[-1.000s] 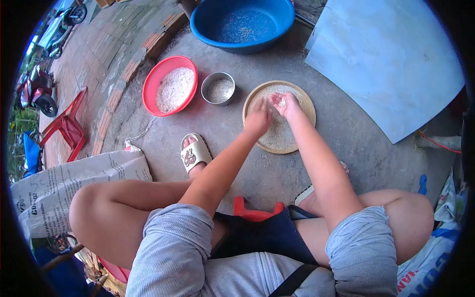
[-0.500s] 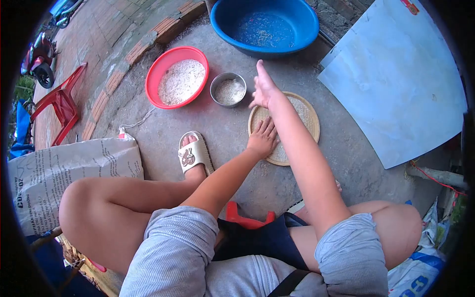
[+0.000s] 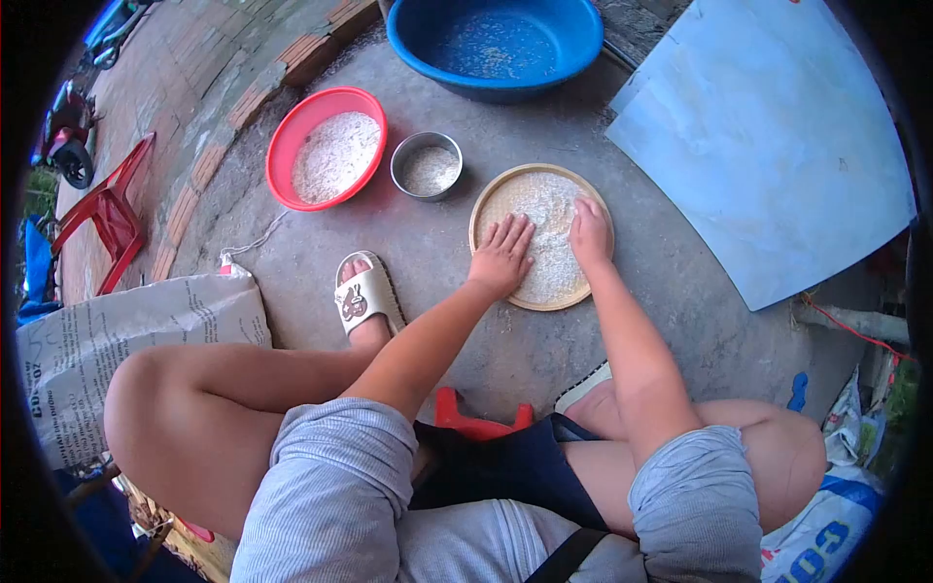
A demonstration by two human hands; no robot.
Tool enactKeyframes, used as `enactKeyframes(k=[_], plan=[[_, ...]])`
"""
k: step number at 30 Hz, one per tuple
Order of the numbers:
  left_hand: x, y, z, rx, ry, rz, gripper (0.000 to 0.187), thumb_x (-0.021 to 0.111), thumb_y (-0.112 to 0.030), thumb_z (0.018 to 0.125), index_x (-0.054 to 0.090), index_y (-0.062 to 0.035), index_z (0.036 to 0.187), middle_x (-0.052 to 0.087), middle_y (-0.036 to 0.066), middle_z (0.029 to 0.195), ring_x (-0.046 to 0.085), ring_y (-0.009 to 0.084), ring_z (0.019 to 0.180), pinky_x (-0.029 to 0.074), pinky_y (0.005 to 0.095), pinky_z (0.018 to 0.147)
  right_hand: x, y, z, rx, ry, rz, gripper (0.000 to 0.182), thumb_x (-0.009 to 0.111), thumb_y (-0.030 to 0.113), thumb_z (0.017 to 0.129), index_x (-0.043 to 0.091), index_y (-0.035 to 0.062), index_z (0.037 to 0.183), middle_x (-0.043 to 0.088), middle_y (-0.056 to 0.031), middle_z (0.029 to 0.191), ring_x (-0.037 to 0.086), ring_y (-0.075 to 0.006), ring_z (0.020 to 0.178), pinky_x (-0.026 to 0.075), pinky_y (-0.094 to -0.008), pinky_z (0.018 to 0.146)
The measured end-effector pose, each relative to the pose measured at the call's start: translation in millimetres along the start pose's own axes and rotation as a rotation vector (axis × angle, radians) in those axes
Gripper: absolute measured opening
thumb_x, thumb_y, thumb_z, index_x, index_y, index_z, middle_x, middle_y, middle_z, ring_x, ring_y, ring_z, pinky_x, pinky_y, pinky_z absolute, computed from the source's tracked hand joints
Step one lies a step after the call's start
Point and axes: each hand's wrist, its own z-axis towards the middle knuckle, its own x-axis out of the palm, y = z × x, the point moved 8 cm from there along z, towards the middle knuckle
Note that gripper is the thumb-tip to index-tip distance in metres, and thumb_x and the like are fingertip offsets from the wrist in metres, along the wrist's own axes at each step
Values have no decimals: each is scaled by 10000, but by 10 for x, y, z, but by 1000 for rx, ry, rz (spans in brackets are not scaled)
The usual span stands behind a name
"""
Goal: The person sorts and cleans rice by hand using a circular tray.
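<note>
A round woven tray [image 3: 484, 194] with a pale layer of grain [image 3: 551, 274] lies on the concrete floor in front of me. My left hand [image 3: 502, 256] rests flat at the tray's left side, its fingers spread over the grain. At the right side of the tray is my right hand [image 3: 589, 231], turned on edge with its fingers close together; whether they hold any grain is hidden. A metal bowl [image 3: 427, 167] with grain stands left of the tray, and beside it a red basin [image 3: 282, 155] holds whitish grain.
Beyond the tray stands a large blue basin [image 3: 496, 82]. A pale flat sheet [image 3: 768, 155] lies at the right. A printed sack [image 3: 146, 321] and a red plastic chair [image 3: 115, 219] are at the left. My sandalled foot [image 3: 367, 296] is near the metal bowl.
My right hand has come down from above the tray to its right side. My left hand still lies on the grain. The whole view has shifted slightly.
</note>
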Motion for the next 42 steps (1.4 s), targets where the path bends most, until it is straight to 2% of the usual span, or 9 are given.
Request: enactKeyframes(k=[5, 10, 14, 20, 23, 28, 34, 36, 42], plan=[[-46, 196, 119, -198, -207, -455, 375, 442, -307, 902, 540, -85, 1188, 482, 140, 1282, 367, 309, 1263, 256, 444, 1056, -128, 89, -369, -74, 21, -128, 305, 551, 183, 830, 557, 22, 1089, 528, -136, 1110, 477, -308, 1051, 380, -398, 924], [30, 581, 298, -652, -378, -988, 302, 426, -252, 905, 624, -40, 992, 658, 127, 927, 638, 262, 677, 484, 367, 639, 48, 249, -653, -60, 148, -70, 244, 587, 167, 809, 579, 50, 1023, 523, -114, 1048, 491, -298, 1014, 427, -385, 851], [320, 558, 366, -917, -165, -1562, 397, 327, -316, 944, 573, -16, 1028, 636, 119, 917, 612, 190, 750, 483, 337, 672, 96, 261, -602, 80, 107, 77, 164, 580, 109, 806, 602, 51, 958, 547, -112, 953, 538, -299, 927, 452, -380, 785], [590, 82, 557, -753, 330, -2254, 441, 279, -358, 957, 541, -13, 1046, 605, 132, 996, 580, 248, 922, 455, 378, 846, -105, 928, -264, -104, -121, 387, 114, 569, 56, 803, 604, 17, 905, 566, -129, 930, 555, -307, 878, 452, -366, 787], [307, 33, 597, -694, 291, -2320, 432, 278, -342, 962, 544, -3, 985, 588, 138, 980, 559, 244, 956, 447, 382, 877, -257, 1029, -241, -141, -165, 339, 154, 566, 62, 805, 586, 13, 950, 542, -138, 1004, 519, -310, 950, 433, -377, 835], [483, 604, 510, -951, -19, -2179, 335, 327, -266, 961, 527, -2, 911, 594, 97, 768, 622, 227, 691, 551, 273, 588, -253, 625, -444, -164, -68, 79, 263, 591, 146, 799, 546, 51, 1040, 474, -142, 1105, 457, -318, 1048, 403, -406, 894], [549, 687, 391, -1026, 34, -2053, 340, 304, -244, 957, 525, 10, 913, 598, 112, 807, 627, 247, 781, 558, 305, 686, 58, 457, -730, -255, 231, 35, 209, 570, 166, 822, 562, 59, 1001, 507, -120, 1044, 505, -303, 980, 442, -394, 838], [551, 634, 361, -1071, 32, -2019, 345, 300, -248, 951, 529, 7, 910, 594, 113, 804, 621, 242, 756, 552, 312, 664, 207, 324, -587, 92, 311, 147, 158, 569, 110, 807, 576, 34, 946, 538, -140, 977, 549, -314, 884, 453, -383, 786], [617, 436, 480, -953, 124, -2067, 316, 318, -239, 934, 539, -13, 908, 586, 108, 798, 591, 224, 750, 516, 339, 699, -18, 1010, -109, -160, 44, 364, 118, 564, 115, 807, 575, 35, 893, 542, -144, 917, 550, -325, 857, 444, -394, 770]])
